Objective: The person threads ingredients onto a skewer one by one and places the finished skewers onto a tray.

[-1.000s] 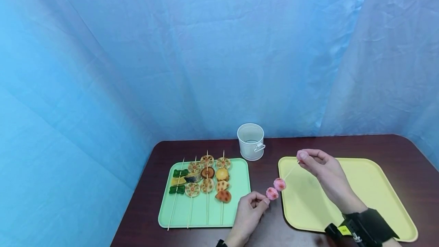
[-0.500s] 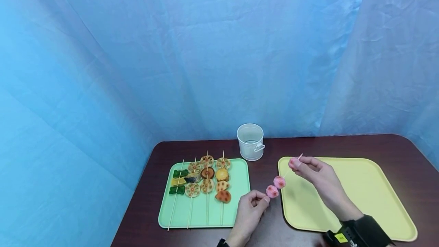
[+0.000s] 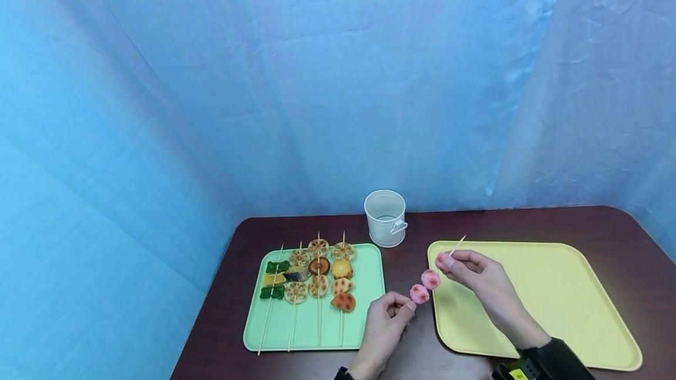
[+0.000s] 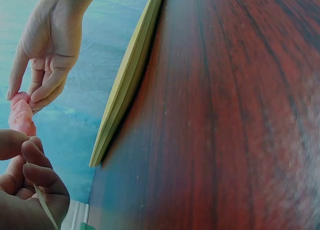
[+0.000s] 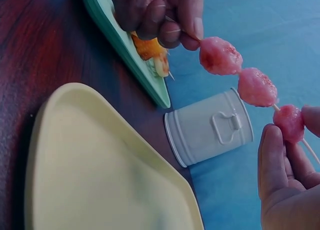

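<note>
My left hand [image 3: 384, 330] pinches a thin wooden skewer [image 4: 46, 206] just below its lowest pink ball [image 3: 419, 294]. A second pink ball [image 3: 430, 279] sits right above the first on the stick. With thumb and fingers my right hand [image 3: 491, 292] grips a third pink ball [image 5: 289, 123], threaded on the same skewer near its tip. A short gap of bare stick parts it from the second ball, and the pointed end sticks out beyond. The skewer is held tilted in the air, between the green tray [image 3: 367, 321] and the yellow tray [image 3: 549, 309].
Several loaded skewers lie side by side on the green tray, with lotus slices [image 3: 296, 292], a mushroom slice [image 3: 319, 265] and green pepper pieces [image 3: 271, 292]. A small white bucket [image 3: 386, 221] stands at the back of the dark wooden table [image 3: 211, 309]. Blue cloth [image 3: 369, 75] hangs behind.
My right hand has slid the third pink ball down the skewer toward the other two, so more of the tip now shows. The left hand has stayed in place.
</note>
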The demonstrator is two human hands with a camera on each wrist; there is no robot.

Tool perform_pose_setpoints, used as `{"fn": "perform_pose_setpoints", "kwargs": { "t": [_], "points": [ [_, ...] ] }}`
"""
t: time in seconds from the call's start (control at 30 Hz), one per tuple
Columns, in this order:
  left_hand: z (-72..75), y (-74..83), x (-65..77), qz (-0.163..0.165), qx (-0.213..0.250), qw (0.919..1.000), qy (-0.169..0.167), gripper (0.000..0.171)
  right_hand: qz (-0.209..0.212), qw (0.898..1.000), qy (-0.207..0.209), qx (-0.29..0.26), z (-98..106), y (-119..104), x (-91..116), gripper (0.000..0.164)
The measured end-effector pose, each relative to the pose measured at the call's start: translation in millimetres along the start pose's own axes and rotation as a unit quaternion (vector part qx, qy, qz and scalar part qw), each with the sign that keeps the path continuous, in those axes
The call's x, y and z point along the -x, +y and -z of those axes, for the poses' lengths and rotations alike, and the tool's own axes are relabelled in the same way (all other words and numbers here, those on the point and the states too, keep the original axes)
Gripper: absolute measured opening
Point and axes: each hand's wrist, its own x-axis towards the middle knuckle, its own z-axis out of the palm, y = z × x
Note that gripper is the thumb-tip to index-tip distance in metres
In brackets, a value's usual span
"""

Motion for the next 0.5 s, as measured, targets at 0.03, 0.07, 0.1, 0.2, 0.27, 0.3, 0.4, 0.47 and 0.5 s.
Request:
{"fn": "perform_pose_setpoints", "kwargs": {
  "t": [0.03,0.07,0.1,0.2,0.27,0.3,0.4,0.47,0.5],
  "points": [
    [0.0,0.1,0.0,-0.001,0.000,1.0000,0.000,0.011,-0.002,1.000,0.001,0.002,-0.8,-0.1,0.4,0.052],
    [0.0,0.1,0.1,-0.001,0.001,1.0000,0.000,0.011,-0.004,1.000,0.004,0.001,-1.5,-0.1,0.7,0.052],
    [-0.1,0.2,0.2,-0.001,0.002,1.0000,0.000,0.011,-0.006,1.000,0.004,0.001,-2.2,-0.2,1.1,0.052],
    [-0.2,0.4,0.3,0.000,0.002,1.0000,0.000,0.011,-0.009,1.000,0.008,-0.001,-4.2,0.2,1.6,0.052],
    [-0.4,0.4,0.3,0.003,0.001,1.0000,0.001,0.011,-0.009,1.000,0.008,-0.004,-5.1,0.6,1.8,0.052],
    [-0.4,0.4,0.2,0.004,0.001,1.0000,0.001,0.011,-0.009,1.000,0.007,-0.005,-5.3,0.8,1.8,0.051],
    [-0.1,0.2,0.1,0.003,-0.001,1.0000,0.001,0.010,-0.005,1.000,0.004,0.000,-4.9,1.1,1.8,0.052],
    [0.8,0.7,-0.3,-0.002,-0.003,1.0000,0.003,0.010,-0.001,1.000,0.001,0.005,-3.4,1.2,1.5,0.052],
    [1.8,1.1,-0.6,-0.004,-0.005,1.0000,0.004,0.010,0.000,1.000,0.001,0.007,-2.3,1.0,1.4,0.053]
  ]
}}
